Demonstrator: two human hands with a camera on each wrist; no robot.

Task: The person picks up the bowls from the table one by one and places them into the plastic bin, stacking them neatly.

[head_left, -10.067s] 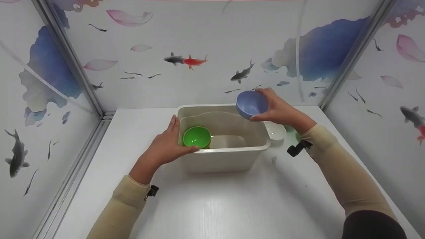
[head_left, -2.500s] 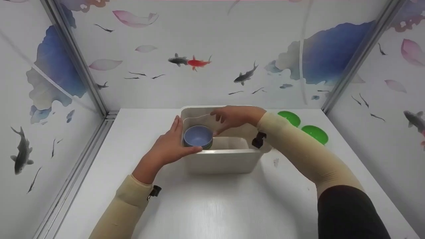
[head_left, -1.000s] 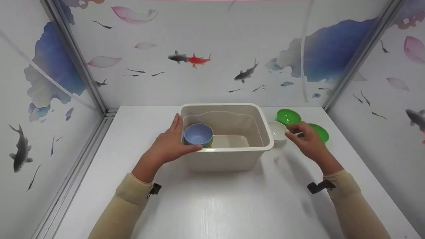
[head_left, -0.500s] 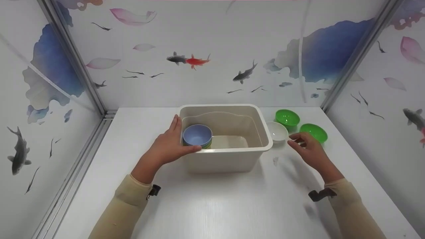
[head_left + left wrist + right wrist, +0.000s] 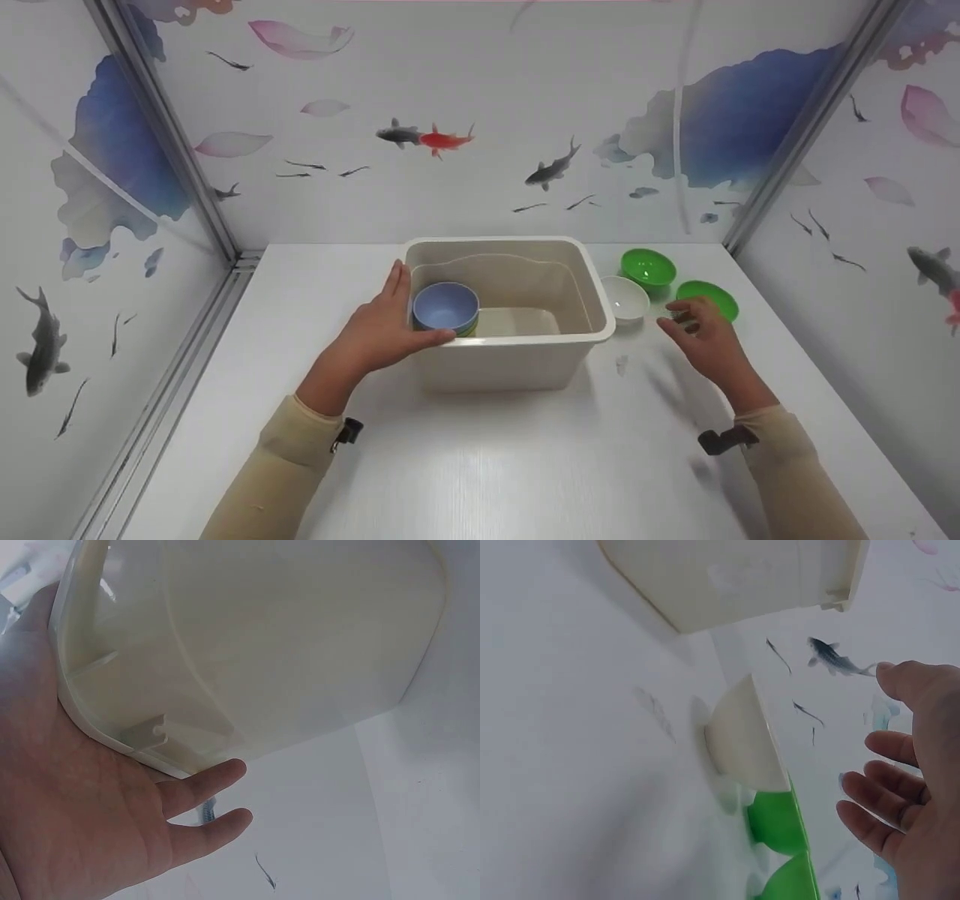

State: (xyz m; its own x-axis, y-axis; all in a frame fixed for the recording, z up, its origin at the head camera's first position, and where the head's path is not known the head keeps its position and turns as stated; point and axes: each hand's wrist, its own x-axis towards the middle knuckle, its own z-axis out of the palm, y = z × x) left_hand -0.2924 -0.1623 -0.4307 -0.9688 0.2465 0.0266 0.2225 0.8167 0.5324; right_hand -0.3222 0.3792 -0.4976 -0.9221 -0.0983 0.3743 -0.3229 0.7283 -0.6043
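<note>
A cream plastic bin (image 5: 495,364) stands on the white table. My left hand (image 5: 371,330) rests against its near left corner, thumb along the front rim and straight fingers on the outside of the left wall; the left wrist view shows the palm at the rim (image 5: 94,731). Inside, at the left end, a blue bowl (image 5: 446,306) tops a stack with green showing beneath. My right hand (image 5: 709,341) hovers right of a white bowl (image 5: 628,298), fingers loosely bent and holding nothing. In the right wrist view the white bowl (image 5: 742,736) sits apart from the fingers.
Two green bowls stand behind and right of the white one: a back green bowl (image 5: 648,268) and a right green bowl (image 5: 716,298), partly covered by my right hand. Printed wall panels (image 5: 465,75) with metal corner posts enclose the table (image 5: 465,465) behind and on both sides.
The blue bowl went from my right hand onto the stack in the bin. My right hand then left the bin, reached the white bowl's edge and drew slightly right. My left hand stayed put.
</note>
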